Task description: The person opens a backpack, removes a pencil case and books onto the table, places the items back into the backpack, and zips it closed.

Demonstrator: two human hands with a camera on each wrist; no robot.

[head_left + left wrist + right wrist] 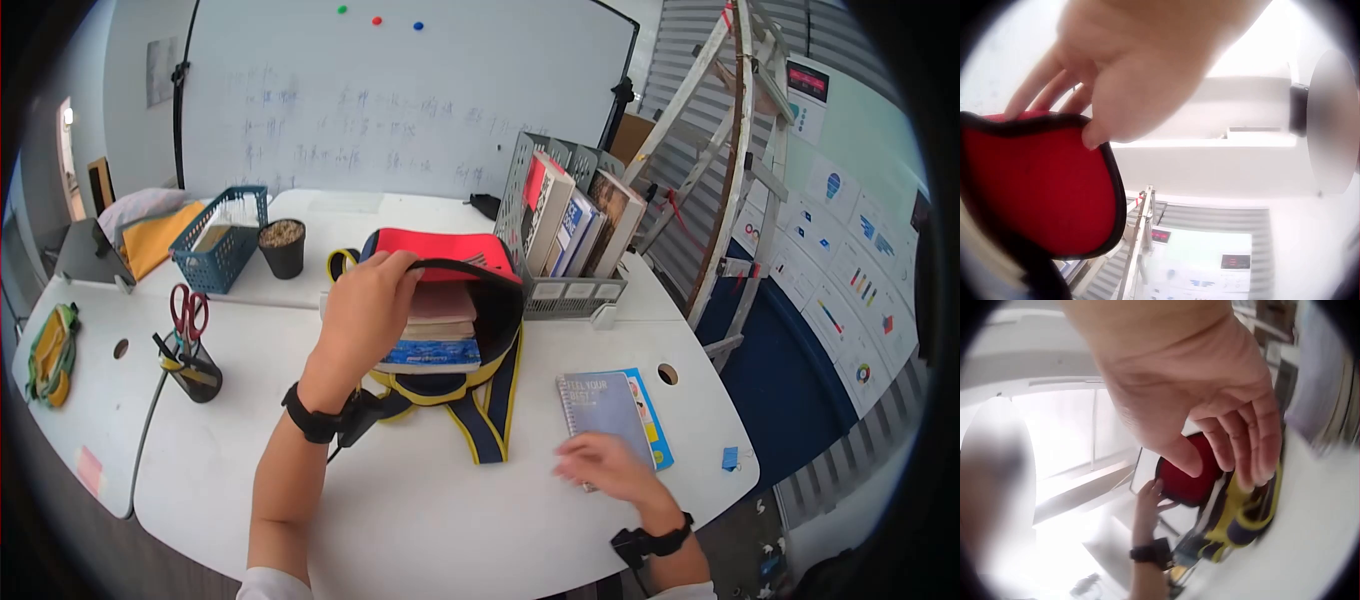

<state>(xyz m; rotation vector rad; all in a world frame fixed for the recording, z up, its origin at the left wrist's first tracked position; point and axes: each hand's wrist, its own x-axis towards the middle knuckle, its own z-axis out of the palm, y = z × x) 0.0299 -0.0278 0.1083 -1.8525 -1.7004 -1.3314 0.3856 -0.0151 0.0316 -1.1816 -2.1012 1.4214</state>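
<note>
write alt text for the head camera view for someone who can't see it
A person's left hand holds open the flap of a red backpack with books inside, lying on a white table. The right hand rests on a grey notebook nearby.

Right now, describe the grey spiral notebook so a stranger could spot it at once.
Start at the white table and find the open red and yellow backpack in its middle. Right of it, by the right hand, the grey spiral notebook lies flat on a blue booklet, unlike the books standing in the grey rack.
</note>
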